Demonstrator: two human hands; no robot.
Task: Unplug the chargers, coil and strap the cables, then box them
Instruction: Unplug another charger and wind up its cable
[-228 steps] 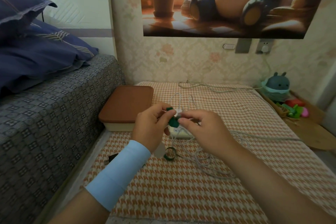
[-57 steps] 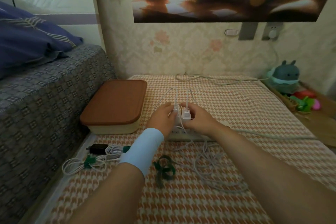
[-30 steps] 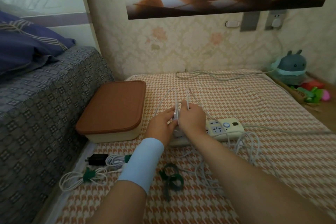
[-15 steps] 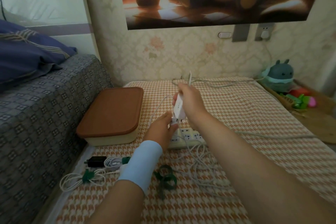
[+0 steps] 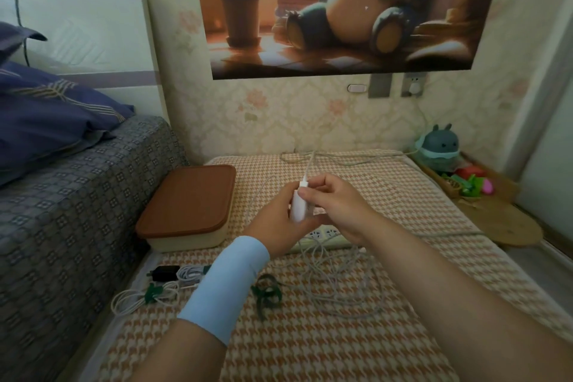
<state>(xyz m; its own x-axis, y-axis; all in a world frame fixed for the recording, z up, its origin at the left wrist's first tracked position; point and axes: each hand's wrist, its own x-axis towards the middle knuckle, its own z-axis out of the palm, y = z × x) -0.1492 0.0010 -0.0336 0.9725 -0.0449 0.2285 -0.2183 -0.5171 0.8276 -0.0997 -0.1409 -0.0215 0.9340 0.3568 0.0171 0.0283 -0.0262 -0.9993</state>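
Above the white power strip, both hands hold a white charger upright. My left hand grips its lower part, and my right hand pinches its top, where a white cable leaves upward. Loose white cable lies in loops on the checked mat below the strip. At the front left lie a coiled white cable bound with a green strap and a black charger. Spare green straps lie beside my left wrist. The box with a brown lid stands shut at the left.
A bed with a grey patterned cover borders the mat on the left. A power cord runs along the wall to a wall socket. A plush toy and small colourful toys sit at the far right.
The white charger came off the power strip and now sits lower and nearer to me. My left hand left the strip and took hold of the charger's lower part.
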